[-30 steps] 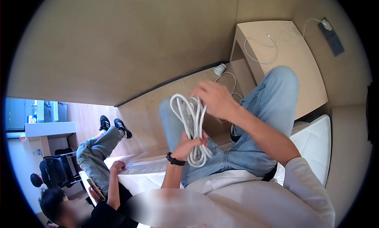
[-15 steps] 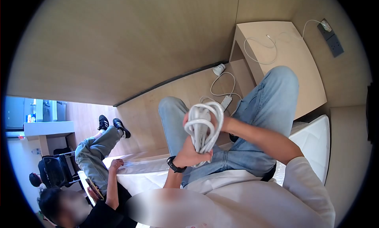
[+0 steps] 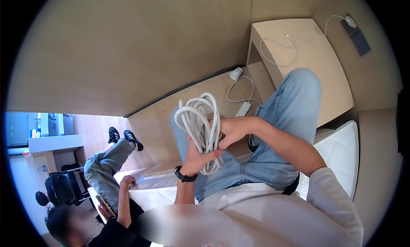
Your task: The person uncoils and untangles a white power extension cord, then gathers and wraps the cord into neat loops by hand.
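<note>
A thick white cable (image 3: 206,133), looped into a coil, stands up above my lap. My left hand (image 3: 197,158), with a black band on its wrist, is wrapped round the lower part of the coil. From the right, my right hand (image 3: 232,129) presses against the side of the loops with its fingers partly behind them, so what it grips there is hidden. Part of a cable connector shows among the loops.
A wooden bedside unit (image 3: 299,46) bears a thin cable (image 3: 278,65) near a wall socket (image 3: 358,39). On the floor lie a white plug (image 3: 235,73) and a white adapter (image 3: 243,109). Another person (image 3: 109,168) sits at left holding a phone (image 3: 105,206).
The coil swung right and toward my right hand, then back left and upright. My right hand came down from the coil's top to its side.
</note>
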